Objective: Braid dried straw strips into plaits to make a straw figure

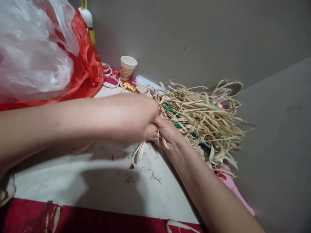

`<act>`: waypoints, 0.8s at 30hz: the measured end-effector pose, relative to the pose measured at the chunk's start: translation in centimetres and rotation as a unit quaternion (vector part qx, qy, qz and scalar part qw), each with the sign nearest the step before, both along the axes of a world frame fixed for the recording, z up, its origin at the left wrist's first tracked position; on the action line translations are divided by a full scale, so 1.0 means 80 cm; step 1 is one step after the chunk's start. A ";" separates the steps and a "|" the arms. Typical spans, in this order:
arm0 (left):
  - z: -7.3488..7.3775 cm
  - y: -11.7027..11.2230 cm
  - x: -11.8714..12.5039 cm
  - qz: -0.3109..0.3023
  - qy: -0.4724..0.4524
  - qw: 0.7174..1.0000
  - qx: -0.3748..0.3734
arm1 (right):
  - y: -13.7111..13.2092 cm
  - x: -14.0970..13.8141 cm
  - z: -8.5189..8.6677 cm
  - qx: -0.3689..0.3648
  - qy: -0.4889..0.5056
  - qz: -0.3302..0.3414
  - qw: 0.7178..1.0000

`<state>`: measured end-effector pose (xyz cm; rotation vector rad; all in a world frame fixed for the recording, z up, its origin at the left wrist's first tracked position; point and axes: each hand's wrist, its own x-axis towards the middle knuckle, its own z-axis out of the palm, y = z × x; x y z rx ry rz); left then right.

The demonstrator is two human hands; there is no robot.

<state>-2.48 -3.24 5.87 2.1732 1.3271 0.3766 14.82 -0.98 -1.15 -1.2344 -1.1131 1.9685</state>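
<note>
A loose bundle of pale straw strips [206, 119] lies at the right of a white table [73, 181], spread over green and pink things I cannot name. My left hand [132, 118] is closed in a fist around several straw strips whose ends hang out below it. Touching it from the right, my right hand [167, 132] pinches the same strips with its fingers pressed together. Both hands meet just left of the bundle, a little above the table top.
A big clear and red plastic bag [43, 55] fills the far left. A paper cup [127, 67] and white rings [110, 79] stand at the back near the grey wall. Dark scraps dot the table; a red cloth [97, 221] edges its front.
</note>
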 end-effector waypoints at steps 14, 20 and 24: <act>-0.063 0.044 0.013 0.027 -0.254 0.903 -0.347 | 0.004 0.006 0.000 -0.026 0.049 0.047 0.997; -0.072 0.049 0.013 0.005 -0.170 0.972 -0.165 | 0.007 0.011 0.002 -0.003 0.005 0.079 0.997; -0.076 0.055 0.011 -0.035 -0.184 0.969 -0.159 | 0.007 0.013 0.002 0.056 -0.054 0.099 0.992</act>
